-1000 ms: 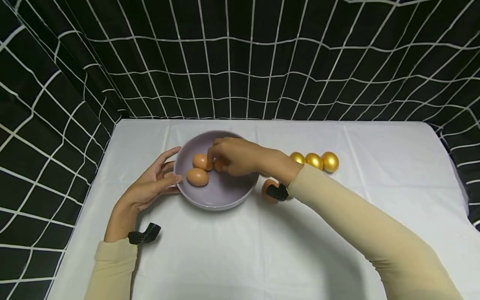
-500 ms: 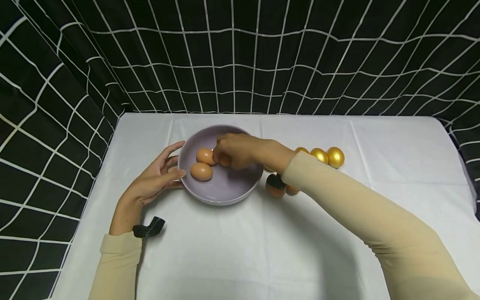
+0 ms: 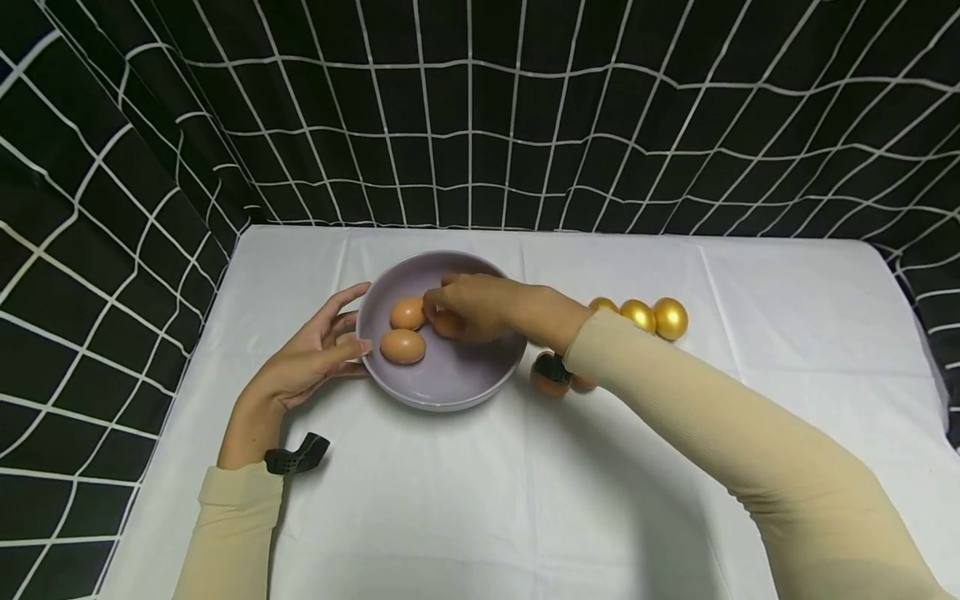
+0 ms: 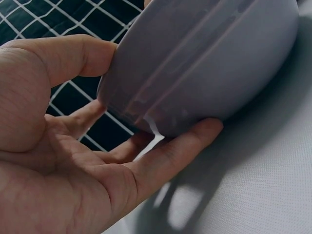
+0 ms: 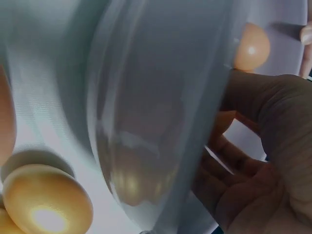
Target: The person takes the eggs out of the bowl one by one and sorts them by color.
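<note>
A smooth brown egg [image 3: 448,324] is pinched in the right grip [image 3: 480,305]. The left grip [image 3: 311,358], spread, holds the purple bowl [image 3: 442,388]. Little has moved since before.

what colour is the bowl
The bowl is a muted, greyish purple, seen best in the head view.

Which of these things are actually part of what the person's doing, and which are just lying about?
In use:
left hand, steadying the bowl
right hand, holding a brown egg inside it
two other brown eggs, in the bowl

Seemingly just there:
golden eggs
brown eggs outside the bowl, though these may be next
dark grid backdrop
</note>
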Motion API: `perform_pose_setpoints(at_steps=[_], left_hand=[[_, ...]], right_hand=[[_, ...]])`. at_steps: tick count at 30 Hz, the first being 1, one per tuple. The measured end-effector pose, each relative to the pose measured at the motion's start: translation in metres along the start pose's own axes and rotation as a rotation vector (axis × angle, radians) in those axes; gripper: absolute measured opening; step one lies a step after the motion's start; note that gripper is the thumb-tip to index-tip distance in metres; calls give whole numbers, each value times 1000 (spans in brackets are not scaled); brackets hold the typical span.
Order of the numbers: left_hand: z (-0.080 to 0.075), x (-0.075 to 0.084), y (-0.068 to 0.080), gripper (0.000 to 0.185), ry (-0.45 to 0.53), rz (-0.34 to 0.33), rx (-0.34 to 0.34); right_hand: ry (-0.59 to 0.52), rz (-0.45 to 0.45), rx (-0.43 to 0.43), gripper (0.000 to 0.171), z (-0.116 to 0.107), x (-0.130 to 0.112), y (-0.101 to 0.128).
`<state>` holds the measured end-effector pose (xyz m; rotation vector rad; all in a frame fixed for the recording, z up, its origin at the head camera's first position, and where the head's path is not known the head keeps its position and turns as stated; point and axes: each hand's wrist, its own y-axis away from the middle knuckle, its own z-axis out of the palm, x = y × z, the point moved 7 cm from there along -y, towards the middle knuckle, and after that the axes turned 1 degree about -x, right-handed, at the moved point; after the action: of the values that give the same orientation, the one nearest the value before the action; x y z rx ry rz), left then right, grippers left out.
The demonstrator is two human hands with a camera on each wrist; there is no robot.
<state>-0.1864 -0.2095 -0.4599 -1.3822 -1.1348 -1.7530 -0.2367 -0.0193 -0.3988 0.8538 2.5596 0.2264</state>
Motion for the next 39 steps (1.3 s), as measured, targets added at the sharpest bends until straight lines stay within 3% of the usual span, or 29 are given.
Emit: perform_pose_setpoints(at_steps=[4, 15, 28, 35, 39], left_hand=[[1, 0, 0, 85, -9, 2, -6], [1, -1, 0, 86, -13, -10, -16], [0, -1, -2, 85, -11, 1, -13], [-2, -1, -1, 84, -4, 11, -19], [-1, 0, -2, 83, 3, 15, -24]], right_hand=[[-4, -7, 22, 20, 1, 0, 5], [-101, 4, 103, 39, -1, 7, 20], [-318, -3, 273, 34, -23, 19, 51], [-470, -24, 366, 49, -24, 20, 73], [-563, 0, 436, 49, -22, 25, 89]])
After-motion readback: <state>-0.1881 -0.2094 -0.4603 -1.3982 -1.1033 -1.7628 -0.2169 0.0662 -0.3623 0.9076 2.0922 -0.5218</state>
